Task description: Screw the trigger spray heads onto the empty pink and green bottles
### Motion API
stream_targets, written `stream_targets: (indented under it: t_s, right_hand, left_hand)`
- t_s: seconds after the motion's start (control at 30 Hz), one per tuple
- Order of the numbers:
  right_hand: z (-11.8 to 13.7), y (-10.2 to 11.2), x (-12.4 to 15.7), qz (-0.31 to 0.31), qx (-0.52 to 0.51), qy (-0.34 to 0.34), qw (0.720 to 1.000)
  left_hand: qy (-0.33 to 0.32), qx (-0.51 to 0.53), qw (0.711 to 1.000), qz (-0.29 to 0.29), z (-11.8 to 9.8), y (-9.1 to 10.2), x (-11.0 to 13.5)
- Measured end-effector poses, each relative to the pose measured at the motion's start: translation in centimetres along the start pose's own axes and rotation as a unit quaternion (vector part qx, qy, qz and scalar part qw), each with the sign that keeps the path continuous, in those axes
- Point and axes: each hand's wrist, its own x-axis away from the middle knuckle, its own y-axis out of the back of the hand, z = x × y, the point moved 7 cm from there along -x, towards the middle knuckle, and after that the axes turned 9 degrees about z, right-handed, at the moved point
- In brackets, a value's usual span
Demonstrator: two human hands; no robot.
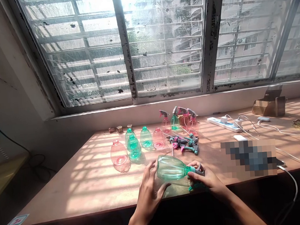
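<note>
A green see-through spray bottle (170, 168) lies on its side just above the wooden table's (80, 186) near edge. My left hand (149, 189) cups its round base with fingers curled around it. My right hand (207, 178) grips the grey and teal trigger head (198, 172) at the bottle's neck. Behind them stand several empty pink and green bottles (134, 146) without heads. A small heap of loose trigger heads (185, 142) lies to their right. Several finished spray bottles (177, 121) stand near the window sill.
A white power strip (224, 123) with plugs and cables lies at the back right, next to a cardboard box (267, 106). A blurred-out patch (248, 157) covers something on the right. White cables trail over the table's right edge. Small brown blocks (119, 129) sit by the sill.
</note>
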Motion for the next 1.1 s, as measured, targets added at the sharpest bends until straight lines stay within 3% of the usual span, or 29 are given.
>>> stream_targets:
  t_s: [0.3,1.1]
  right_hand:
    - [-0.07,-0.14,-0.14,0.004,0.012,-0.005,1.000]
    - [-0.10,0.23,-0.30,0.009,0.006,0.003,1.000]
  left_hand:
    - [0.003,0.004,1.000,-0.006,0.65,-0.26,-0.13]
    - [-0.025,0.007,1.000,-0.007,-0.31,0.10,0.01]
